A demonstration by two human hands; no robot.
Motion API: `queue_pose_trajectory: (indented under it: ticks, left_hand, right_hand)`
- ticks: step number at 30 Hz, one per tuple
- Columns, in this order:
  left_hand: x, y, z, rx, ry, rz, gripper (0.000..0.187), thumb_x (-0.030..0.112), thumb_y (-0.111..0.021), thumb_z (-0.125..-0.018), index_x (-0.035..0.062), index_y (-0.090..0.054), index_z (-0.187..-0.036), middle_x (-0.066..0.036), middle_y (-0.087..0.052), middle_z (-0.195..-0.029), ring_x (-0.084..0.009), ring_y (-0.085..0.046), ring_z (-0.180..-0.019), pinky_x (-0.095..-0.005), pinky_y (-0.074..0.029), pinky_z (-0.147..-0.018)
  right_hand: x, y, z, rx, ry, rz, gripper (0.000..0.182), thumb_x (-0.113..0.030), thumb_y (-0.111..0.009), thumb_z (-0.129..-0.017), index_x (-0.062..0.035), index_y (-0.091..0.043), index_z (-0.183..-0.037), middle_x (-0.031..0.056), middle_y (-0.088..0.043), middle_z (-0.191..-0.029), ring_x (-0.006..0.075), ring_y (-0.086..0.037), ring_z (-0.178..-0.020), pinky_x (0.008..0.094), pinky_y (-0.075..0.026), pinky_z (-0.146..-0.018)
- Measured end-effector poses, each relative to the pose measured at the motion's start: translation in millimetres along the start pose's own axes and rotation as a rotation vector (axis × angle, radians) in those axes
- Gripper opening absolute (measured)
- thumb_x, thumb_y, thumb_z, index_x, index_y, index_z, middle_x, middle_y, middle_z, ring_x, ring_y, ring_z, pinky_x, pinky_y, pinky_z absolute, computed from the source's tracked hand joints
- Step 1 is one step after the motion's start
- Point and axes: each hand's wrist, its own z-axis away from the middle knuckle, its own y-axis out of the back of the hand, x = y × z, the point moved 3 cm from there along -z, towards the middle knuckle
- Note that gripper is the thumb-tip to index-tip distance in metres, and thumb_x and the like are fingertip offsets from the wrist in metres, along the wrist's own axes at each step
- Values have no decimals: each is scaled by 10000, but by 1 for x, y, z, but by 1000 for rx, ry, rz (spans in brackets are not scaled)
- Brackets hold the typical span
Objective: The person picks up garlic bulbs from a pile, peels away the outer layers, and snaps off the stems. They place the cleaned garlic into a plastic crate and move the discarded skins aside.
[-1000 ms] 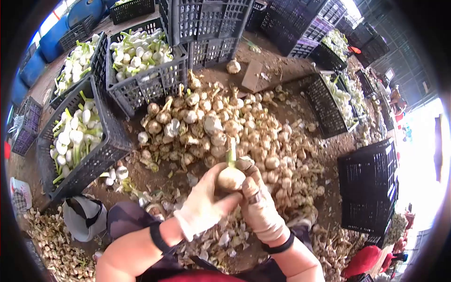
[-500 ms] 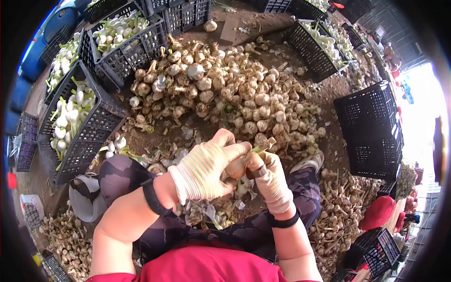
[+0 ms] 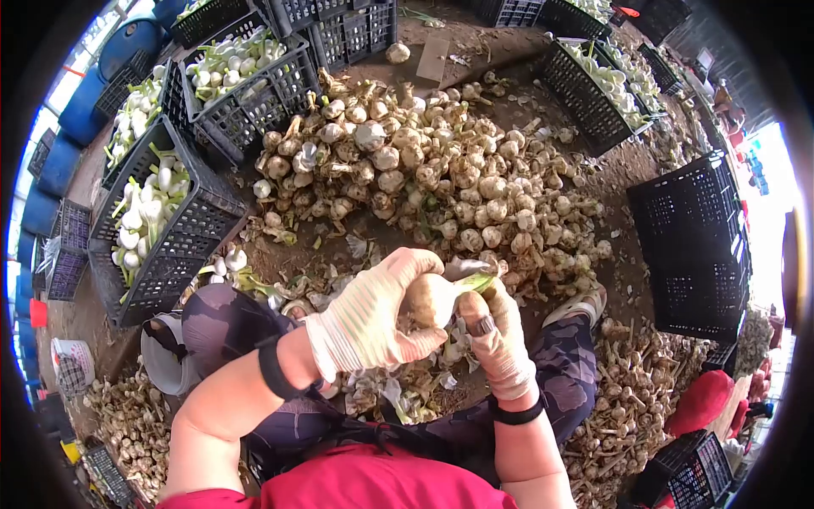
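My left hand (image 3: 373, 318), in a pale ribbed glove, is wrapped round a garlic bulb (image 3: 430, 300) in front of my lap. The bulb's pale green stem (image 3: 475, 282) points right, to my right hand (image 3: 498, 335), whose gloved fingers are closed on the stem and its loose skin. A dark band sits on one right finger. Beyond both hands lies a big heap of unpeeled garlic (image 3: 441, 161). Shed skins (image 3: 394, 394) lie on the ground between my legs.
Black crates of cleaned garlic (image 3: 182, 225) stand at the left, with another (image 3: 593, 97) at the upper right. An upright black crate (image 3: 691, 246) is on the right. A white bucket (image 3: 161, 356) is beside my left knee. More garlic (image 3: 632, 399) lies right.
The bulb now shows more of its pale surface, and its green stem is more exposed between my hands. My right fingers have shifted along the stem. The whole view has shifted slightly.
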Motion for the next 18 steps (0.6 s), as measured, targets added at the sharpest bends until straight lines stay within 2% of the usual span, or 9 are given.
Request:
queue_pose_trajectory:
  ticks: [4,5,8,10,12,13,14,16,18]
  left_hand:
    - [-3,-14,3,170,-87,87,584,154,-811,-681,64,-500,-1167,-59,-554,-1057,-132,-553,-956,-295,-468,-835]
    - [-7,-28,7,95,260,824,537,154,-775,-729,70,-505,-1185,-43,-576,-1002,-111,-571,-870,-269,-490,-746]
    - [-18,-35,14,24,609,1510,550,482,-618,-835,69,-522,-1185,-33,-630,-890,-102,-554,-569,-216,-416,-429]
    - [-36,-24,14,28,569,1187,466,470,-562,-890,53,-584,-1097,-41,-649,-833,-123,-572,-564,-242,-415,-437]
    - [-35,-1,1,261,205,192,273,293,-604,-898,38,-624,-994,-59,-640,-771,-169,-592,-596,-265,-454,-522]
    - [-25,8,-1,335,-72,-285,115,107,-620,-860,22,-638,-935,-89,-628,-780,-218,-610,-667,-287,-476,-607]
    - [-8,6,1,312,-175,-186,161,99,-672,-804,22,-641,-942,-115,-616,-809,-259,-616,-732,-323,-493,-625]
    - [-5,-17,1,256,-154,-196,216,122,-722,-771,13,-642,-940,-111,-614,-833,-270,-620,-768,-345,-504,-648]
    - [-21,-21,0,206,-52,-147,304,125,-770,-726,12,-630,-972,-104,-612,-837,-251,-626,-792,-366,-514,-679]
  right_hand:
    - [10,-4,9,67,-141,-299,345,-321,-609,-907,-6,-612,-1047,0,-596,-880,66,-506,-753,227,-424,-702]
    - [13,-3,10,75,-109,-342,335,-312,-621,-902,-5,-612,-1036,-5,-589,-859,61,-502,-732,224,-423,-691]
    - [8,0,10,-159,26,-275,290,-281,-618,-906,-9,-614,-1005,-16,-578,-820,50,-499,-698,214,-421,-660]
    - [11,2,11,-118,-54,-273,283,-278,-605,-915,-11,-616,-1009,-15,-581,-825,56,-511,-711,219,-427,-659]
    - [15,3,10,-48,-205,-259,274,-273,-579,-932,-16,-620,-1017,-13,-588,-834,68,-535,-738,227,-439,-658]
    - [16,1,9,86,-230,-247,170,-102,-578,-891,-18,-625,-1031,32,-624,-856,129,-572,-758,267,-472,-687]
    - [18,2,7,79,-227,-250,170,-102,-578,-891,-18,-625,-1031,32,-624,-856,129,-572,-758,267,-472,-687]
    - [17,-1,2,65,179,480,292,86,-541,-764,-19,-631,-1022,98,-657,-892,212,-619,-790,306,-497,-727]
    - [33,2,6,21,138,493,422,152,-507,-636,-15,-633,-1003,167,-657,-921,322,-642,-847,338,-505,-758]
